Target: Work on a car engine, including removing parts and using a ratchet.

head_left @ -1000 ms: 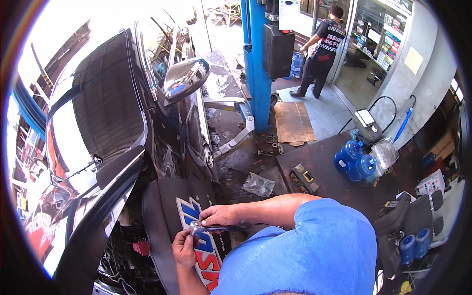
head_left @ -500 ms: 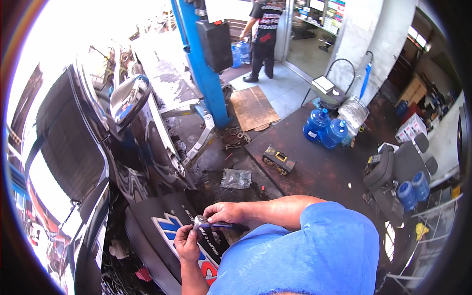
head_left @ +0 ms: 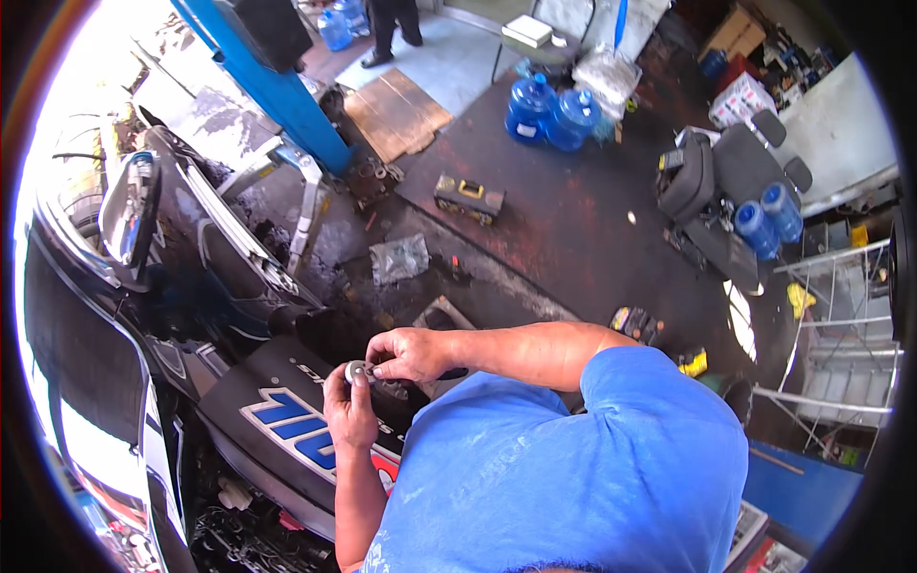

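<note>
My left hand (head_left: 351,416) is closed around the round metal head of a ratchet wrench (head_left: 357,370), its thumb laid against it. My right hand (head_left: 413,354) is pinched at the same ratchet, fingertips touching near the head; most of the handle is hidden behind the hand. Both hands are in front of my blue shirt, above a black fender cover (head_left: 258,387) with large blue, white and red lettering. The cover lies over the edge of a dark car (head_left: 205,277) with its engine bay (head_left: 253,535) open below.
A blue lift post (head_left: 287,105) stands beyond the car. On the floor are a toolbox (head_left: 468,198), a plastic bag (head_left: 399,260) and cardboard (head_left: 396,113). Blue water jugs (head_left: 573,119), a car seat (head_left: 702,201) and a metal rack (head_left: 831,353) stand to the right. A person's legs (head_left: 392,24) show at the back.
My view has turned right and downward, so the surroundings shift left and up. My right hand has moved closer to the ratchet's head; the handle, visible before, is now mostly hidden.
</note>
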`<control>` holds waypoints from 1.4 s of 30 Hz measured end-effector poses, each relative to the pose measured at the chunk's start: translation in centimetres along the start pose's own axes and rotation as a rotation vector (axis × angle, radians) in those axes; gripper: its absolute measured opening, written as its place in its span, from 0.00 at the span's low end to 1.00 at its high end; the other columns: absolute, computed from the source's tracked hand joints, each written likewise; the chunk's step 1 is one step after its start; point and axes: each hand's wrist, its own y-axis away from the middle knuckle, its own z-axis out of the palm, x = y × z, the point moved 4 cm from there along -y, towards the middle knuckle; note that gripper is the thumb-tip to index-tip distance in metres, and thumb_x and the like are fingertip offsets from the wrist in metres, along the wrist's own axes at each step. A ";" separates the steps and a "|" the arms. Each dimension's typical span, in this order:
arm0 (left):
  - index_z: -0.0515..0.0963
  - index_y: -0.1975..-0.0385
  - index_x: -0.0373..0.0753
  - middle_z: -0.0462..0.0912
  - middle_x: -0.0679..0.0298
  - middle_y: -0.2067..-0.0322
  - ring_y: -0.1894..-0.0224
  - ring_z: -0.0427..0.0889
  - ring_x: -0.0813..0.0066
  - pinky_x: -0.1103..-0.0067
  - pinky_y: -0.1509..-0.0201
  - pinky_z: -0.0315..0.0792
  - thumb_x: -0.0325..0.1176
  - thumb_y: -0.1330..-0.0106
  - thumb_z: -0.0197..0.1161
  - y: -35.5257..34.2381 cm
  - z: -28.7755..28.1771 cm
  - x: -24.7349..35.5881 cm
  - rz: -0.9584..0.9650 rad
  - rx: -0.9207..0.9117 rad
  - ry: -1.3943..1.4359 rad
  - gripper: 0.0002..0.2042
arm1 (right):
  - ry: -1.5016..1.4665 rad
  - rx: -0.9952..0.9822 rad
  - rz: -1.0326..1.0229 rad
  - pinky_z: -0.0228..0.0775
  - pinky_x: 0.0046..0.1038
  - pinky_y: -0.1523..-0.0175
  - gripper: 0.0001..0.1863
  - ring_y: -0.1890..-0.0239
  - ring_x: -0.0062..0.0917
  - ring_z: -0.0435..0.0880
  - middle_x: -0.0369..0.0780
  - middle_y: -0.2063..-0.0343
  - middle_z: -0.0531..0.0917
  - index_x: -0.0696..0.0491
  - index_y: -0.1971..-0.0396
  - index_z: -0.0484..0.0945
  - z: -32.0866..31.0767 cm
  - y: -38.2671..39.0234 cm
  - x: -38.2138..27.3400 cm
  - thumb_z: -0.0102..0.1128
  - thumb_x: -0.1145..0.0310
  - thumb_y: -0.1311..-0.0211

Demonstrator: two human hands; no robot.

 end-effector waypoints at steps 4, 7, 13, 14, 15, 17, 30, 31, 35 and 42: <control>0.70 0.45 0.30 0.78 0.58 0.55 0.54 0.76 0.73 0.77 0.47 0.70 0.39 0.33 0.61 -0.7 1.3 -2.1 -0.164 -0.016 0.058 0.22 | 0.013 0.131 -0.030 0.72 0.30 0.58 0.14 0.63 0.27 0.81 0.44 0.67 0.83 0.58 0.59 0.77 0.0 1.2 1.8 0.61 0.64 0.41; 0.69 0.44 0.28 0.78 0.57 0.54 0.54 0.76 0.73 0.79 0.46 0.69 0.33 0.35 0.61 -1.3 2.3 -2.4 -0.214 -0.059 0.159 0.22 | 0.062 0.176 -0.015 0.73 0.32 0.58 0.15 0.63 0.29 0.82 0.43 0.67 0.83 0.57 0.60 0.77 -0.3 2.0 2.4 0.61 0.62 0.41; 0.74 0.53 0.30 0.81 0.58 0.63 0.63 0.79 0.73 0.76 0.57 0.74 0.31 0.41 0.60 -1.5 3.2 -0.3 -0.038 -0.063 -0.054 0.17 | 0.160 0.092 0.003 0.73 0.30 0.59 0.16 0.64 0.25 0.80 0.41 0.68 0.82 0.58 0.56 0.75 -1.0 3.0 1.4 0.60 0.63 0.38; 0.74 0.53 0.30 0.81 0.59 0.63 0.62 0.79 0.73 0.77 0.56 0.73 0.31 0.41 0.59 -1.5 3.2 -0.1 -0.034 -0.070 -0.127 0.17 | 0.194 0.111 -0.006 0.73 0.30 0.59 0.16 0.64 0.25 0.80 0.41 0.68 0.82 0.58 0.56 0.75 -1.2 3.0 1.0 0.60 0.63 0.38; 0.74 0.54 0.30 0.80 0.59 0.64 0.62 0.78 0.74 0.78 0.55 0.72 0.30 0.41 0.58 -1.6 3.1 0.2 -0.035 -0.067 -0.211 0.17 | 0.206 0.087 0.006 0.73 0.30 0.58 0.16 0.64 0.25 0.80 0.41 0.67 0.82 0.57 0.56 0.75 -1.2 3.0 0.8 0.60 0.63 0.38; 0.75 0.54 0.30 0.81 0.58 0.68 0.66 0.79 0.73 0.77 0.58 0.73 0.31 0.44 0.60 -1.8 2.8 1.1 -0.003 -0.050 -0.257 0.18 | 0.225 0.060 0.015 0.73 0.30 0.58 0.16 0.63 0.25 0.80 0.41 0.67 0.82 0.57 0.55 0.75 -1.5 2.7 0.5 0.60 0.63 0.38; 0.73 0.50 0.34 0.80 0.49 0.56 0.53 0.80 0.54 0.66 0.50 0.74 0.42 0.55 0.70 -6.5 0.9 7.3 0.082 -0.285 -0.879 0.31 | 0.503 -0.276 -0.016 0.71 0.36 0.56 0.19 0.62 0.34 0.82 0.45 0.65 0.83 0.54 0.54 0.76 -4.2 -2.5 -3.2 0.61 0.62 0.43; 0.73 0.50 0.34 0.80 0.49 0.56 0.53 0.80 0.54 0.66 0.50 0.74 0.42 0.55 0.70 -7.2 0.4 6.8 0.087 -0.286 -0.881 0.31 | 0.440 -0.274 -0.056 0.71 0.36 0.56 0.19 0.62 0.34 0.82 0.45 0.66 0.83 0.53 0.53 0.76 -4.4 -3.0 -3.5 0.62 0.61 0.43; 0.70 0.48 0.35 0.76 0.56 0.59 0.58 0.78 0.66 0.71 0.55 0.74 0.37 0.53 0.71 -9.9 -0.9 3.8 0.026 -0.103 -0.171 0.30 | 0.087 -0.211 -0.087 0.71 0.28 0.52 0.15 0.59 0.22 0.79 0.39 0.63 0.82 0.56 0.53 0.74 -5.7 -5.7 -3.2 0.62 0.67 0.37; 0.64 0.41 0.33 0.72 0.61 0.51 0.49 0.73 0.70 0.75 0.43 0.68 0.38 0.45 0.70 -13.7 -1.0 1.8 0.218 -0.121 0.337 0.33 | -0.004 -0.183 -0.204 0.69 0.26 0.49 0.12 0.57 0.19 0.76 0.37 0.61 0.81 0.56 0.55 0.74 -6.2 -9.8 -3.4 0.60 0.70 0.36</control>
